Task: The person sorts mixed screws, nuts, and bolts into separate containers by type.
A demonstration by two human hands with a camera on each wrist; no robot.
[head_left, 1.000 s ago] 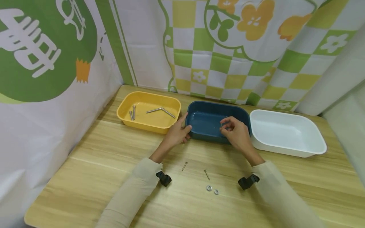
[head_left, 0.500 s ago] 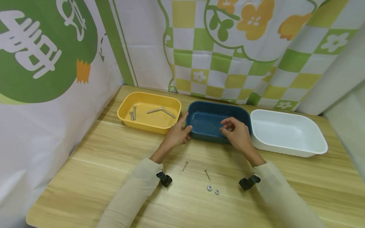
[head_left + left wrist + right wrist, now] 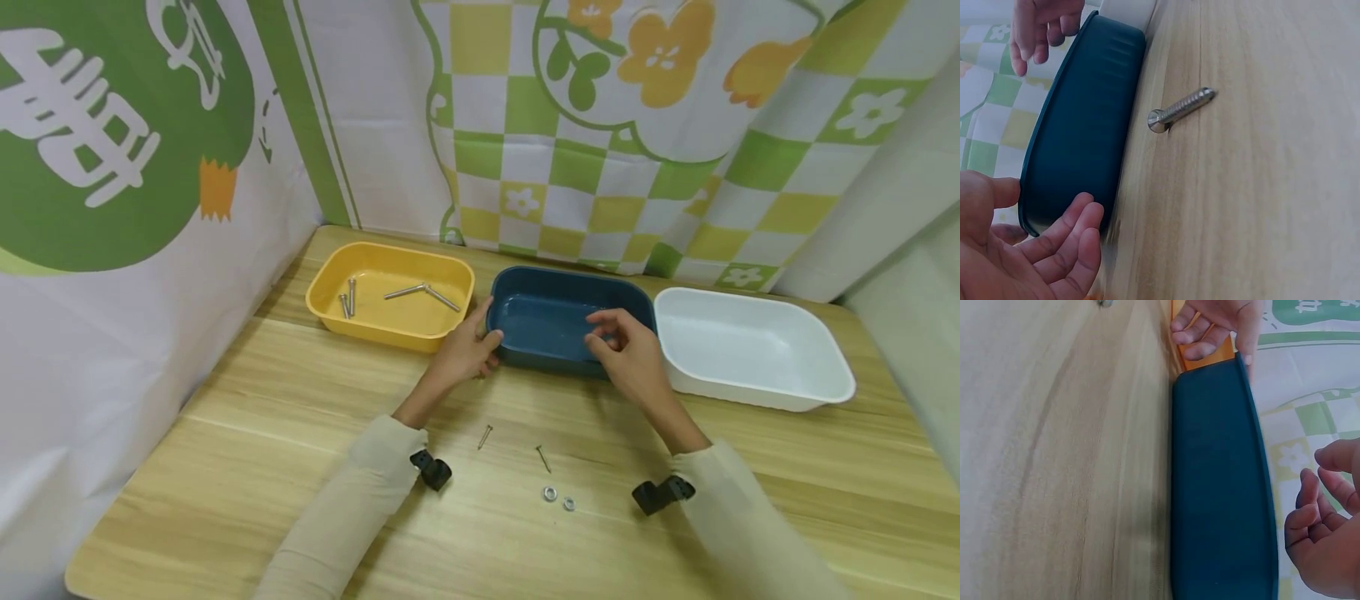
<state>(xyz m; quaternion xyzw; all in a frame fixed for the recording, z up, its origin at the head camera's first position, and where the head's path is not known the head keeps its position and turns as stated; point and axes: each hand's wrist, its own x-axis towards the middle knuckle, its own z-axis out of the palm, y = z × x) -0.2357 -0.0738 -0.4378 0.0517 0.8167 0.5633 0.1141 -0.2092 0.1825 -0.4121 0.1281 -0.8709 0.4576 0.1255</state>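
Note:
My left hand (image 3: 463,348) holds the left end of the dark blue bin (image 3: 536,357), thumb at the rim corner and index finger along the end. In the left wrist view its other fingers (image 3: 1079,225) lie beside the bin's front wall. Over the bin's right half hovers my right hand (image 3: 632,348), thumb and index apart with a gap between them; nothing shows in it. Its curled lower fingers (image 3: 1304,525) appear in the right wrist view. Two screws lie on the table before the bin, a left screw (image 3: 485,437) and a right screw (image 3: 543,458).
Two nuts sit near the right screw, a larger nut (image 3: 550,494) and a smaller nut (image 3: 569,504). Left of the blue bin stands a yellow bin (image 3: 375,333) with several bolts inside. A white bin (image 3: 750,388) adjoins it on the right. A patterned curtain (image 3: 525,200) hangs behind.
A second ago my right fingertips pinched a small screw over the blue bin; now they are parted without it. The right hand has drifted slightly right. My left hand stays at the bin.

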